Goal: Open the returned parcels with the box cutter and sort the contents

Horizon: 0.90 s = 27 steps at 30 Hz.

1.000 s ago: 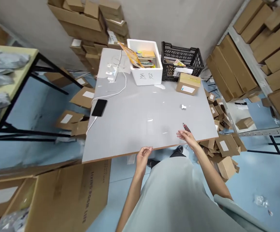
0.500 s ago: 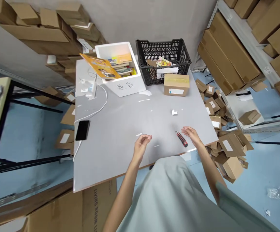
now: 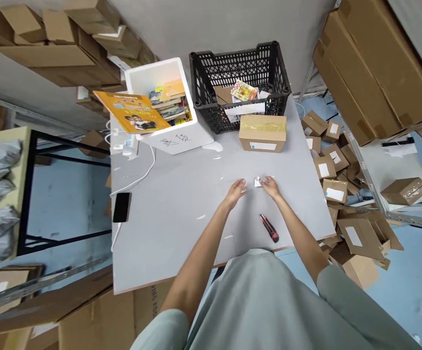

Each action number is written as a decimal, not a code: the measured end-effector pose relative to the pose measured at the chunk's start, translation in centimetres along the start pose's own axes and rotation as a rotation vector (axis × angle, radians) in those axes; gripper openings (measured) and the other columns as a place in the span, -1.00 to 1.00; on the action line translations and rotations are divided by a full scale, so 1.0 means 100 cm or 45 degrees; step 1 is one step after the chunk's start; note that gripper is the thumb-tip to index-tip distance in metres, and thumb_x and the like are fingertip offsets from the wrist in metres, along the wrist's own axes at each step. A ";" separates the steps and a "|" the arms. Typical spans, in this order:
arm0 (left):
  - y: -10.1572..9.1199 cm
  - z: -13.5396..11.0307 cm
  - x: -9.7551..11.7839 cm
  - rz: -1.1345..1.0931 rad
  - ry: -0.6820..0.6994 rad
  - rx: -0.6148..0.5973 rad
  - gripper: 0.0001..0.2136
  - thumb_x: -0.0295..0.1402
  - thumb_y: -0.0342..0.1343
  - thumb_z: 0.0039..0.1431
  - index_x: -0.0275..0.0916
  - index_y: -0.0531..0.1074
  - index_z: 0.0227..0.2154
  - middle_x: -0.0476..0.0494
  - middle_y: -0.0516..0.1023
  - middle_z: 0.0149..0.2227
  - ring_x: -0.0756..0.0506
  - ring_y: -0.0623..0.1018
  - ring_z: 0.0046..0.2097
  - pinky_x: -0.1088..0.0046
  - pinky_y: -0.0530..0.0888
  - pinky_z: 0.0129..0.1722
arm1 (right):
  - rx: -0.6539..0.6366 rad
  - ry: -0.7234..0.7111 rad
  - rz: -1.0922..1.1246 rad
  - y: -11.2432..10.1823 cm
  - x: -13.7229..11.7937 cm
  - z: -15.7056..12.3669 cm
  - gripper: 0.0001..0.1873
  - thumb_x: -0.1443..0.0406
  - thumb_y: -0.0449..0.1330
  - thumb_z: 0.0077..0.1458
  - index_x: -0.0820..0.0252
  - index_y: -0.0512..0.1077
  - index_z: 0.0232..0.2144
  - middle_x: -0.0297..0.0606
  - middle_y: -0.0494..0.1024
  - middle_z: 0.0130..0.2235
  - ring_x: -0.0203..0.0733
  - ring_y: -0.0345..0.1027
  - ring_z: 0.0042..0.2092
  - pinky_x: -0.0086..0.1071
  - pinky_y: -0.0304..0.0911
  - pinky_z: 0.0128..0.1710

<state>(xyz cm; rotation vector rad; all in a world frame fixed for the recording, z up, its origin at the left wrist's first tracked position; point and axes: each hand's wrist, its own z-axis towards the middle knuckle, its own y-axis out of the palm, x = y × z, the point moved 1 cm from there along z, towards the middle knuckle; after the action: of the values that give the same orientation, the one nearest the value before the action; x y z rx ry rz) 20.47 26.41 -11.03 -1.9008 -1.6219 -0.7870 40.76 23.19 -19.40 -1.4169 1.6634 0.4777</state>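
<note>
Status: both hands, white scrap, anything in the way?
Right hand at white scrap, grip unclear. Left hand open, nothing visibly held. Utility knife on table, not between right hand and scrap.

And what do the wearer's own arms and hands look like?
Left hand and right hand: bare, no gloves, watch or bracelet visible. Forearms uncovered; pale grey-green sleeves, plain and loose, end around elbow level. No cables or markings visible on either arm.

white box [image 3: 200, 135] holding books [image 3: 172, 109] | black crate [image 3: 198, 80] alongside | dark phone [image 3: 121, 207]
</note>
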 end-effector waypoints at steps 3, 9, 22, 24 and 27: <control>0.021 0.025 -0.004 0.025 -0.088 -0.025 -0.46 0.05 0.34 0.29 -0.14 0.52 0.19 -0.42 0.33 0.53 -0.41 0.46 0.45 0.06 0.54 0.29 | 0.035 0.005 -0.048 0.017 0.007 0.004 -0.53 0.21 0.36 0.22 0.18 0.55 0.15 0.04 0.69 0.19 0.05 0.57 0.25 -0.03 0.31 0.41; 0.039 0.034 -0.015 0.059 -0.188 -0.116 -0.34 0.21 0.02 0.44 -0.21 0.47 0.30 -0.49 0.32 0.53 -0.38 0.45 0.46 0.07 0.53 0.31 | 0.007 -0.071 -0.015 0.029 0.009 -0.010 -0.67 0.33 0.31 0.24 0.13 0.62 0.05 -0.10 0.76 0.08 0.00 0.66 0.09 -0.16 0.46 0.25; 0.097 -0.017 -0.041 0.247 0.098 -0.408 -0.51 0.07 0.21 0.32 -0.29 0.67 -0.02 -0.42 0.69 0.18 -0.32 0.68 0.12 0.08 0.55 0.26 | 0.306 -0.143 0.331 -0.050 0.058 -0.111 -0.42 0.21 0.42 0.08 0.07 0.52 0.16 -0.11 0.69 0.16 -0.02 0.67 0.01 -0.15 0.56 0.13; 0.108 -0.023 -0.047 0.258 0.090 -0.463 -0.50 0.09 0.22 0.31 -0.28 0.68 -0.04 -0.41 0.69 0.18 -0.31 0.69 0.12 0.09 0.55 0.27 | 0.372 -0.137 0.386 -0.058 0.067 -0.122 -0.44 0.17 0.42 0.06 0.09 0.54 0.13 -0.10 0.70 0.12 -0.01 0.68 0.01 -0.15 0.56 0.13; 0.118 -0.029 -0.056 0.272 0.063 -0.484 -0.52 0.09 0.26 0.28 -0.26 0.67 -0.06 -0.40 0.69 0.18 -0.33 0.68 0.13 0.05 0.54 0.29 | 0.427 -0.139 0.422 -0.069 0.079 -0.131 -0.45 0.12 0.38 0.08 0.12 0.53 0.12 -0.05 0.71 0.10 -0.01 0.68 -0.01 -0.15 0.55 0.12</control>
<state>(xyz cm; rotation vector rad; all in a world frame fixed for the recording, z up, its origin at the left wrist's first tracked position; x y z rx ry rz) 31.22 18.64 -13.18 -2.2476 -1.2780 -1.0996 42.62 6.74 -16.95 -0.8624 1.7981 0.4259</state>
